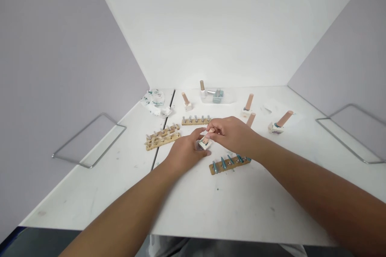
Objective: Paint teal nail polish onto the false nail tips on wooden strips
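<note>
My left hand [188, 146] is closed around the square white body of a nail polish bottle [205, 143], its thumb along the near side. My right hand [227, 131] pinches the peach cap of the same bottle, which leans toward the right. Whether the cap is screwed down or loose I cannot tell. Just below my right hand lies a wooden nail display stand [229, 164] carrying several teal false nail tips. Beyond my hands is another wooden stand [196, 121] with pale nail tips. Two more stands [163, 137] with clear-looking tips lie left of my left hand.
A clear tray [227, 96] at the back holds bottles. Other peach-capped polish bottles stand at the back [187, 104] and right [276, 127]. Stained crumpled tissue [153, 98] lies back left. Metal wire handles [90, 140] jut from both side walls. A dark seam crosses the table.
</note>
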A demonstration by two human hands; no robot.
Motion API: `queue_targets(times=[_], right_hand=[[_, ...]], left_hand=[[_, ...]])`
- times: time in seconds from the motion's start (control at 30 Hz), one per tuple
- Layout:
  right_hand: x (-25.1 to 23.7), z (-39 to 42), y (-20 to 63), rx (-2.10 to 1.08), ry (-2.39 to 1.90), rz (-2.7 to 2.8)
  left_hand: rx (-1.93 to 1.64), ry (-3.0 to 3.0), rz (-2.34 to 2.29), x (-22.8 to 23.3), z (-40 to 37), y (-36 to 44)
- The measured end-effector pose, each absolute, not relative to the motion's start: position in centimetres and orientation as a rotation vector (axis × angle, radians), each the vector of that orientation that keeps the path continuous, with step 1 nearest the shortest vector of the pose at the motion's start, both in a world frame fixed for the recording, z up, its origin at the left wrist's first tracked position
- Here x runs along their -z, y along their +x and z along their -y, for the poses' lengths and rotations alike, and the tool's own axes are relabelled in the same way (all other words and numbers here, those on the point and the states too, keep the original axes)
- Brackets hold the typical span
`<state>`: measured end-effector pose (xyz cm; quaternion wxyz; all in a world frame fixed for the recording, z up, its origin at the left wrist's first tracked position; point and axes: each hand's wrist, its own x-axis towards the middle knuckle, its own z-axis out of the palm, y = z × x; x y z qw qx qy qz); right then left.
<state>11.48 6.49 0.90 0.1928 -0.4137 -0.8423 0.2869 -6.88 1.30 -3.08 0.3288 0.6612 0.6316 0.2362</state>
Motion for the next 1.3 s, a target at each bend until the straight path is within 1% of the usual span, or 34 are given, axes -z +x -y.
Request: queue_targets(times=[0.43, 0.63, 0.8, 1.07, 1.3], right_hand=[[-0.5, -7.0, 10.8, -0.777, -1.107, 2.385], [-0.7, -7.1, 10.4, -0.623, -1.080, 2.450], [-1.2, -6.9, 10.2, -0.560, -1.037, 2.506], [-1.4, -6.9, 10.5, -0.531, -1.045, 2.528], [-0.9, -6.8, 10.6, -0.571, -1.084, 2.498]], left_hand=[[-0.564, 1.743, -1.727, 3.1, -1.9, -6.6], [-0.552, 1.764, -1.740, 3.3, -2.1, -6.6], [-0.538, 1.764, -1.760, 3.1, -2.1, -6.3], [-0.525, 1.766, -1.785, 3.0, -2.2, -6.2], [-0.535, 1.757, -1.772, 3.0, -2.3, -6.2]])
